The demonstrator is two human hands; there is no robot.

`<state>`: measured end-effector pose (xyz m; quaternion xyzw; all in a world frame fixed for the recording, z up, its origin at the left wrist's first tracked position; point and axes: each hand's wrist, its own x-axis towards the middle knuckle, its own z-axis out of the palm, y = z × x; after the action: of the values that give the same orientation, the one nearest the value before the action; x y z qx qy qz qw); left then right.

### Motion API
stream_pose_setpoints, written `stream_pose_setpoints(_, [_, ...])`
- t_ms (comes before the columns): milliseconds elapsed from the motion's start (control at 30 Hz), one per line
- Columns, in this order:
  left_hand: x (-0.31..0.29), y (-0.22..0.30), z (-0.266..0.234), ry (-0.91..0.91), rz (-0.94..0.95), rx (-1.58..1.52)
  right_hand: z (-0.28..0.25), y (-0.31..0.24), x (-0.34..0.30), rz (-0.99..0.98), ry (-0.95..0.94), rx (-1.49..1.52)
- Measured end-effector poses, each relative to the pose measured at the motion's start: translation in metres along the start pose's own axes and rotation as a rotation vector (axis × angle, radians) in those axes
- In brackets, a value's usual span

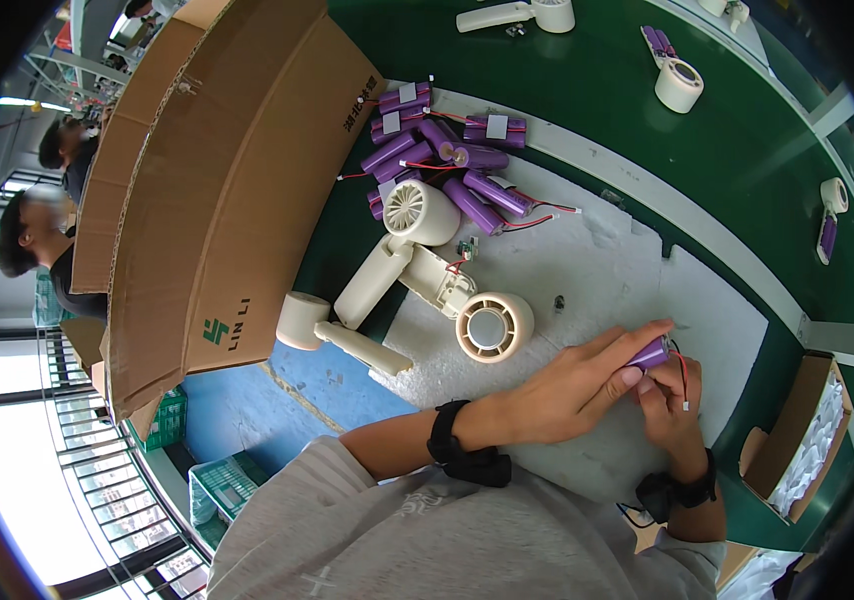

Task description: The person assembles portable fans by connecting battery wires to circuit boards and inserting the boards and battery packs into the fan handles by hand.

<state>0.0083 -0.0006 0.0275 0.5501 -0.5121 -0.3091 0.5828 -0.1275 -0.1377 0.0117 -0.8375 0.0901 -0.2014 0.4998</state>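
Observation:
Between the fingers of both hands, over the right part of a white foam sheet (587, 250), is a purple battery pack (651, 353) with red wires and a small white plug. My left hand (582, 385) reaches across and pinches it from the left. My right hand (669, 402) closes round its near end, and the fingers hide part of the pack. Left of the hands lies a cream handheld fan (494, 327) with its handle opened, a small circuit board (468, 247) and wires beside it. Another cream fan (422, 212) and a fan with a bare handle (304, 320) lie farther left.
Several purple battery packs (477, 200) are heaped at the foam's far left. A tall cardboard box (237, 190) walls off the left side. Fan parts (680, 88) sit on the green surface beyond a pale rail (587, 160). An open carton (797, 440) stands at right.

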Motion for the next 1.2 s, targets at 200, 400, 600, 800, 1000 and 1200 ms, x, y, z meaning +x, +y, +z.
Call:
stream_pose_setpoints(200, [0.000, 0.007, -0.005, 0.119, -0.032, -0.065, -0.005, -0.004, -0.001, 0.112, -0.002, 0.039])
stream_pose_setpoints(400, [-0.008, 0.015, -0.017, 0.186, -0.269, -0.210, -0.027, 0.001, 0.014, 0.148, 0.090, -0.034])
stream_pose_setpoints(600, [-0.010, 0.019, -0.015, 0.125, -0.219, -0.342, -0.091, 0.007, 0.064, 0.527, 0.532, 0.052])
stream_pose_setpoints(800, [-0.010, 0.015, -0.011, 0.073, -0.128, -0.471, -0.067, -0.009, 0.160, 0.433, 0.075, -0.169])
stream_pose_setpoints(1000, [-0.008, 0.021, -0.018, 0.034, -0.102, -0.559, -0.021, 0.024, 0.302, 0.116, -0.175, -0.573])
stream_pose_setpoints(1200, [-0.010, 0.017, -0.020, -0.015, -0.093, -0.614, 0.018, 0.082, 0.402, -0.645, -0.017, -1.052])
